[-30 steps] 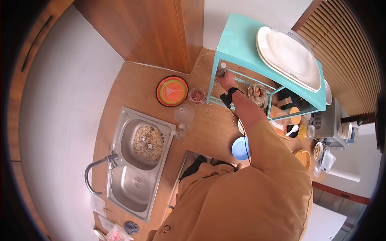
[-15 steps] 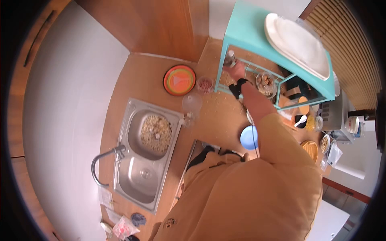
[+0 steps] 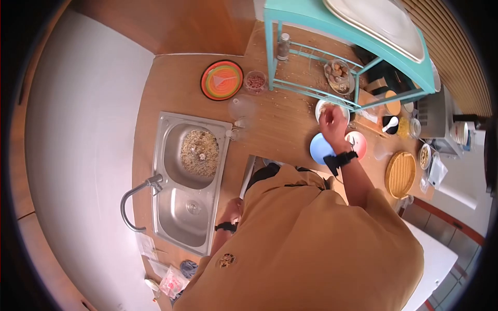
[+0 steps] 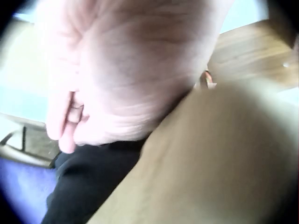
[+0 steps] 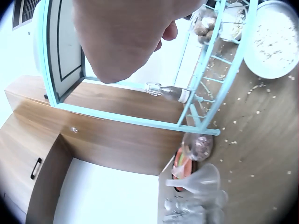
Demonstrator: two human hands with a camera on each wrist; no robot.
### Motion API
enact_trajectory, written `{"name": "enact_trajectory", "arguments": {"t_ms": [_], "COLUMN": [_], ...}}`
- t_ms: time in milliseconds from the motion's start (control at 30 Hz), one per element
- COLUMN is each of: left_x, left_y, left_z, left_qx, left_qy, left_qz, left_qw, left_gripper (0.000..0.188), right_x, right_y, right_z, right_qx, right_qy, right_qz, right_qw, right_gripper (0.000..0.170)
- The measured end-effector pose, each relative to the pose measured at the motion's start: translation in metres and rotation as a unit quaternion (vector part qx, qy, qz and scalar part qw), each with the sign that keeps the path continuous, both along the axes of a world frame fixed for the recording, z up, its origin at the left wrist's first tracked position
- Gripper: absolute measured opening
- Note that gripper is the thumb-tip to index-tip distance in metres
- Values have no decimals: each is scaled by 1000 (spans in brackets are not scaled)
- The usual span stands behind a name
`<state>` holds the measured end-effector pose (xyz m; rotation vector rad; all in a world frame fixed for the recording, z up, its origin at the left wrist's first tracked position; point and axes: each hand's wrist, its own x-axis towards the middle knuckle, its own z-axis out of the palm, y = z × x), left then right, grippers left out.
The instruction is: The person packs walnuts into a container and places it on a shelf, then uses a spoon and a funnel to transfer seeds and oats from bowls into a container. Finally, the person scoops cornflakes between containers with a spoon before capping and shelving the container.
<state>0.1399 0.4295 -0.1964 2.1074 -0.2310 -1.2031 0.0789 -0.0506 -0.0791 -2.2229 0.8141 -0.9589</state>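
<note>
A small glass bottle (image 3: 283, 46) with dark contents stands on the turquoise rack (image 3: 311, 93); the right wrist view also shows the bottle (image 5: 174, 93). My right hand (image 3: 334, 124) is above the white bowl (image 3: 320, 108), its fingers loosely bent and no held thing visible. In the right wrist view the right hand (image 5: 128, 39) covers part of the rack (image 5: 117, 120). My left hand (image 3: 233, 210) hangs between the sink and my body. The left wrist view shows the left hand (image 4: 126, 70) with loosely curled fingers and nothing visible in them.
The steel sink (image 3: 161, 207) holds a heap of pale flakes. Colourful stacked plates (image 3: 207, 85), a container of reddish pieces (image 3: 255, 82) and a clear funnel (image 3: 241, 106) lie left of the rack. Blue (image 3: 319, 149) and pink bowls (image 3: 358, 145) and a basket (image 3: 400, 174) are at right.
My right hand has left the bottle and moved back toward my body, over the white bowl. The bottle remains on the rack. My left hand has come into the head view.
</note>
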Motion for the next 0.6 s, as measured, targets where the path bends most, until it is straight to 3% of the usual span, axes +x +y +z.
{"name": "enact_trajectory", "arguments": {"t_ms": [33,167,233,300,400,467,600], "left_x": [14,86,117,134,152,168,174], "left_y": [4,-67,-109,-153,-216,-238,-266], "left_z": [-8,65,89,110,125,111,102], "left_qx": [39,99,40,-85,-125,-28,21], "left_qy": [-33,-296,-373,-534,-563,-554,-478], "left_qz": [-108,-239,-179,-129,-156,-229,-302], "left_qw": [993,920,910,831,802,800,825], "left_gripper": [11,9,16,31,44,51,51], "right_x": [-18,-85,-115,-145,-188,-213,-252], "right_y": [10,31,38,43,48,51,59], "right_z": [-3,-20,-19,-26,-41,-50,-66], "right_qx": [29,104,139,160,173,186,221], "right_qy": [23,120,133,147,183,201,199], "right_qz": [14,76,79,60,27,-6,-62], "right_qw": [999,984,978,974,968,962,953], "right_gripper": [9,3,5,7,10,11,12]}}
